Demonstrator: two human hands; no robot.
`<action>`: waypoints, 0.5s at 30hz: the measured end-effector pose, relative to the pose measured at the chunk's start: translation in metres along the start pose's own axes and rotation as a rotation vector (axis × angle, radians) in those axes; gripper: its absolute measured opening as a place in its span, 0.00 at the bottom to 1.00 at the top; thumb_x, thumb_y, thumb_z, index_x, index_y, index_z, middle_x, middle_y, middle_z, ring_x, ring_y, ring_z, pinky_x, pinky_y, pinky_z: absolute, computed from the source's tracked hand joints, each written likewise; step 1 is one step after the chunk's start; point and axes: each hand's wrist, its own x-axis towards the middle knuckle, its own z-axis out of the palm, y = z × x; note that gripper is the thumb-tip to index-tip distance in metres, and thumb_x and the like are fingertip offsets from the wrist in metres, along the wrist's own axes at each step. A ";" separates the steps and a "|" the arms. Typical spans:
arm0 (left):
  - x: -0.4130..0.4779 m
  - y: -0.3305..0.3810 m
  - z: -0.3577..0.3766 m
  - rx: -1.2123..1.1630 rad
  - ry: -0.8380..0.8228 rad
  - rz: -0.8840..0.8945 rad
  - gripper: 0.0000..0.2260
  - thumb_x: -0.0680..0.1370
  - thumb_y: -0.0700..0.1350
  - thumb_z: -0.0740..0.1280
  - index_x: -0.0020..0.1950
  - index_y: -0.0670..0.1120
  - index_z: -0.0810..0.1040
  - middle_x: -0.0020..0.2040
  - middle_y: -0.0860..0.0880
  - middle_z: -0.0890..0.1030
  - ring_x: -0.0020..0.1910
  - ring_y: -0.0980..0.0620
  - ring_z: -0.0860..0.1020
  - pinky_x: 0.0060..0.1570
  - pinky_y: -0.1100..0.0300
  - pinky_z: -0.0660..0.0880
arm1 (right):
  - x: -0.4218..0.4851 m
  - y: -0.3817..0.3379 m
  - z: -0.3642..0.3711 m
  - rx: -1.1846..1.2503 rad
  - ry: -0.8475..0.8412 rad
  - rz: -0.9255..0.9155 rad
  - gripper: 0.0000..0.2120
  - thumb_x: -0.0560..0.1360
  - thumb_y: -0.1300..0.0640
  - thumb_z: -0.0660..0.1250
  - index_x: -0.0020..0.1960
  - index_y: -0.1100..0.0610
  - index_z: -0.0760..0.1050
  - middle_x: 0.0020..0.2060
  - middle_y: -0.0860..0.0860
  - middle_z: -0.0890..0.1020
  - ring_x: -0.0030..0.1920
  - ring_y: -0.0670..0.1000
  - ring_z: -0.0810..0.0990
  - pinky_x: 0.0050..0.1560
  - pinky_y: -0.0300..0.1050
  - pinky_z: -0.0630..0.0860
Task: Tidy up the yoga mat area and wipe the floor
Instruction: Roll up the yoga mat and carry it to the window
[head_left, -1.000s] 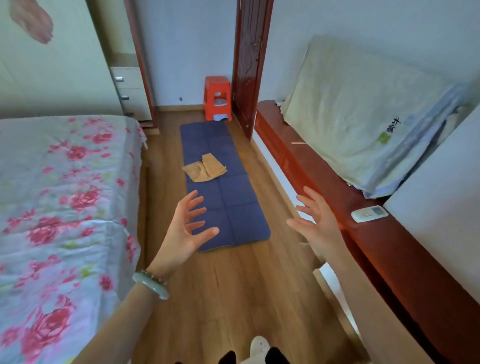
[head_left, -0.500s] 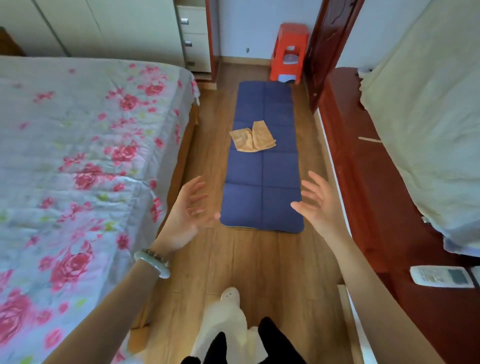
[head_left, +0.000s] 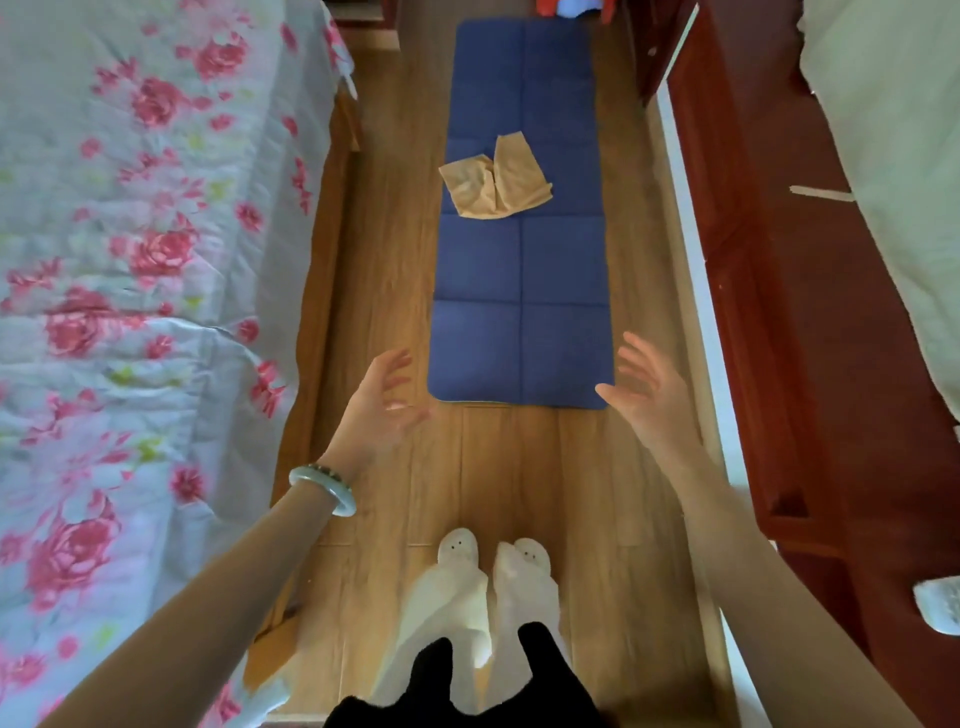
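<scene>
Looking down in the head view, we hold both forearms stretched forward above the wooden floor (head_left: 519, 478), palms turned toward each other. Our left hand (head_left: 376, 410), with a pale green bangle (head_left: 324, 488) on its wrist, has its fingers spread and loosely bent, gripping nothing. Our right hand (head_left: 647, 395) is likewise spread wide and empty. The blue yoga mat (head_left: 519, 291) lies flat on the floor ahead, its near edge between the two hands. A crumpled tan cloth (head_left: 493, 179) rests on the mat's middle, well apart from both hands. The floral bed (head_left: 130, 260) runs along our left.
</scene>
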 end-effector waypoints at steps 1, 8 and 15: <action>0.012 -0.010 0.009 0.011 -0.003 -0.017 0.34 0.71 0.39 0.74 0.72 0.49 0.62 0.67 0.53 0.69 0.61 0.56 0.71 0.51 0.69 0.73 | 0.013 0.015 0.004 -0.014 -0.004 0.017 0.31 0.70 0.62 0.74 0.69 0.49 0.67 0.64 0.49 0.75 0.61 0.46 0.74 0.56 0.38 0.74; 0.100 -0.114 0.095 0.063 -0.018 -0.073 0.31 0.72 0.40 0.73 0.71 0.51 0.63 0.63 0.57 0.69 0.60 0.57 0.72 0.58 0.60 0.74 | 0.105 0.148 0.056 -0.071 -0.051 0.055 0.28 0.71 0.60 0.73 0.68 0.48 0.69 0.64 0.46 0.74 0.62 0.47 0.74 0.61 0.45 0.75; 0.199 -0.305 0.191 0.330 -0.206 -0.084 0.31 0.74 0.44 0.72 0.73 0.49 0.61 0.66 0.49 0.70 0.63 0.51 0.71 0.62 0.58 0.69 | 0.200 0.334 0.127 -0.228 -0.075 -0.008 0.25 0.71 0.59 0.72 0.66 0.51 0.72 0.64 0.47 0.75 0.63 0.49 0.74 0.64 0.49 0.73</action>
